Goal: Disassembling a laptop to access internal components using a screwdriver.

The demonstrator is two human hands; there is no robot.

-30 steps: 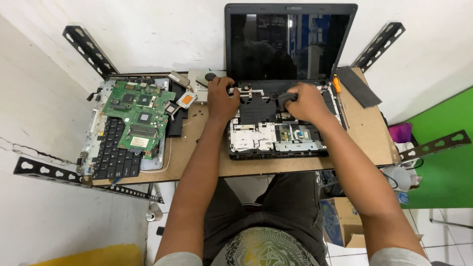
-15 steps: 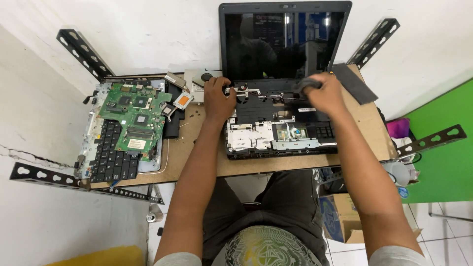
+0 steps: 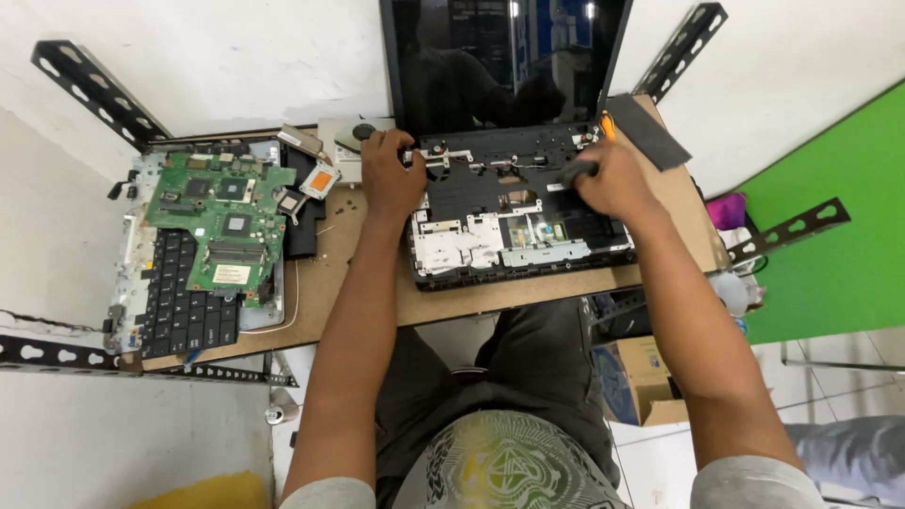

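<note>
From up here I see my left hand (image 3: 391, 174) set down flat-ish on the top left corner of the opened laptop base (image 3: 514, 212), knuckles up, fingers curled over the corner by the hinge. It presses there rather than closing on anything loose, so I count it as open, resting on the chassis. The left forearm runs straight back toward my lap, nearly upright in the frame.

My right hand (image 3: 613, 179) sits across the base from it, at the upper right part of the chassis, wrist bent inward. Its fingers are closed around a dark tool handle (image 3: 577, 172), which sticks out toward the left hand; I cannot tell what kind of tip it has. The right forearm angles out and down to my right shoulder.

The laptop base lies between and under both hands, its dark screen (image 3: 504, 61) standing up just beyond the fingertips. An orange-handled tool (image 3: 608, 125) lies just beyond the right hand, next to a dark flat panel (image 3: 649, 130).

Well out to the left of my left hand, a green circuit board (image 3: 226, 226) rests on a black keyboard (image 3: 184, 306). A small orange-patched part (image 3: 320, 179) lies just beside that hand's wrist side, on the wooden board (image 3: 490, 302).
</note>
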